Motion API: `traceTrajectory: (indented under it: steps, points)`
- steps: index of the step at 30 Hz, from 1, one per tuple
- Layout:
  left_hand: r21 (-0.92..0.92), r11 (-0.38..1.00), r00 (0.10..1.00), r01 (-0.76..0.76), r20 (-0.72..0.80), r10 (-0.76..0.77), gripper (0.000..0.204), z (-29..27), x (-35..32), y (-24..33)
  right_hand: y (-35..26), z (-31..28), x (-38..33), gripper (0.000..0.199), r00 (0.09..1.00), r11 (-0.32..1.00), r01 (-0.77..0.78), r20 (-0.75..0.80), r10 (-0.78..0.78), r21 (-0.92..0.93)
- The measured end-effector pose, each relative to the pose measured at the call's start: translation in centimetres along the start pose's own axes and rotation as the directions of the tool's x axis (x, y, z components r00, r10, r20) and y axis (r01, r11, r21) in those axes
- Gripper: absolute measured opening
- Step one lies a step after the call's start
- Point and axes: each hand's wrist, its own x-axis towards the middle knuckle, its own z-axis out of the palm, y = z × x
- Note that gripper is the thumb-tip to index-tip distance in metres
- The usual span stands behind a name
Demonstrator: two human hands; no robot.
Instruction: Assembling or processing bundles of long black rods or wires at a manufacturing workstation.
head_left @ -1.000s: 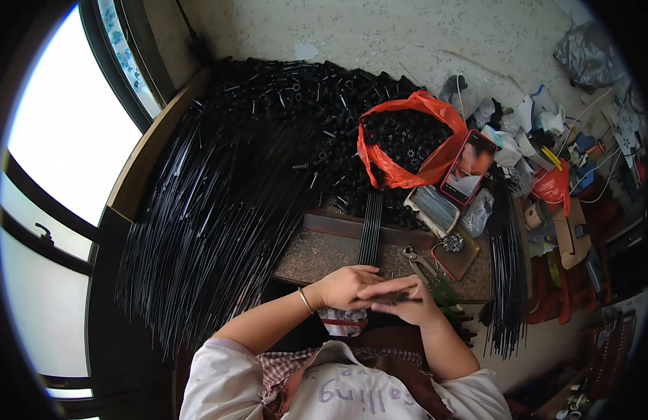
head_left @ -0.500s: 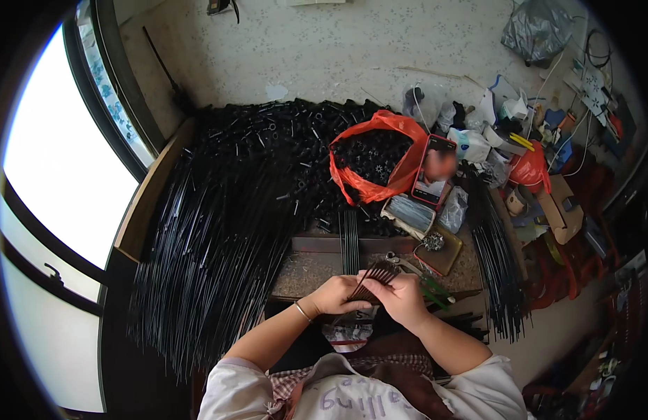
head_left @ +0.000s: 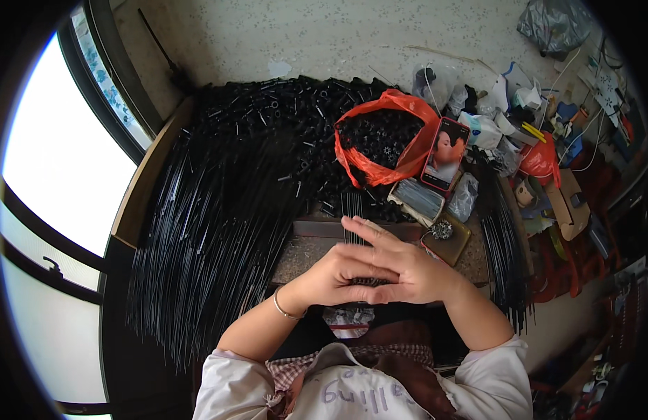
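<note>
My left hand (head_left: 341,274), with a bangle at its wrist, is curled around a small bundle of thin dark rods (head_left: 369,281), mostly hidden by the fingers. Over it lies my right hand (head_left: 411,269), its fingers stretched out and spread, its thumb crossing in front of the bundle. Just beyond the hands, a row of thin rods (head_left: 352,204) lies across a dark metal bar (head_left: 317,228) on the worktable (head_left: 296,260).
Long thin black rods (head_left: 205,245) cover the left side. Behind them is a heap of short black tubular parts (head_left: 268,112). A red plastic bag (head_left: 373,171) of black parts, a phone (head_left: 444,154), a box of thin strips (head_left: 418,199) and another rod pile (head_left: 506,245) lie to the right.
Both hands have come closer together over the bundle. My right hand has gone from pinching the rods to spreading its fingers over my left hand. The view has shifted slightly.
</note>
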Motion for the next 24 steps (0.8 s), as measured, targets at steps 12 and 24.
traceTrajectory:
  steps: [12, 24]
  points:
    - [-0.02, 0.999, 0.998, 0.031, 0.06, -0.029, 0.018, 0.0, 3.3, 2.6, 12.0, -4.6, -4.9, 0.009, 0.806, 0.627, -0.588, -0.436, 0.401, -0.511]
    - [-0.079, 0.991, 0.993, 0.109, -0.036, -0.113, 0.016, 2.4, 4.1, 5.1, 9.9, -6.0, -6.2, 0.005, 0.863, 0.587, -0.506, -0.361, 0.354, -0.632]
